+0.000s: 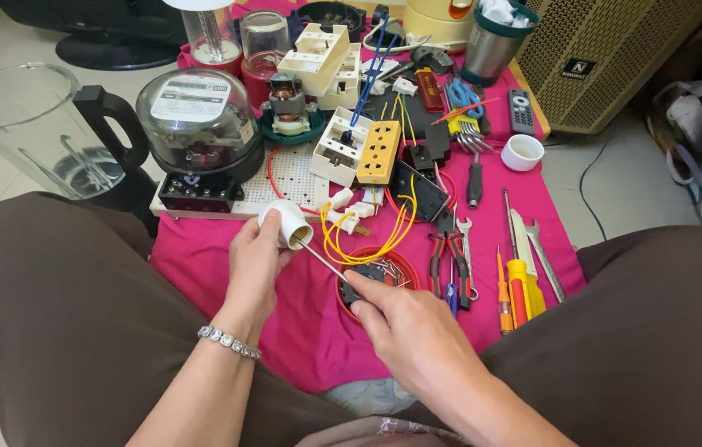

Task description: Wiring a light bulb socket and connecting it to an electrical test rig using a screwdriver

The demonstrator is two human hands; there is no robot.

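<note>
Both hands work together above the pink cloth (301, 348): the left hand (256, 257) grips a white lamp socket (286, 224), while the right hand (404, 327) is clenched on a screwdriver (326, 263) whose tip enters the socket's open end. Yellow wires (359, 240) and a red dish (392, 269) lie just beside them.

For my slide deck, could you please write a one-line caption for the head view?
Left hand holds a white lamp socket while the right hand works a screwdriver into it, above a pink cloth.
</note>
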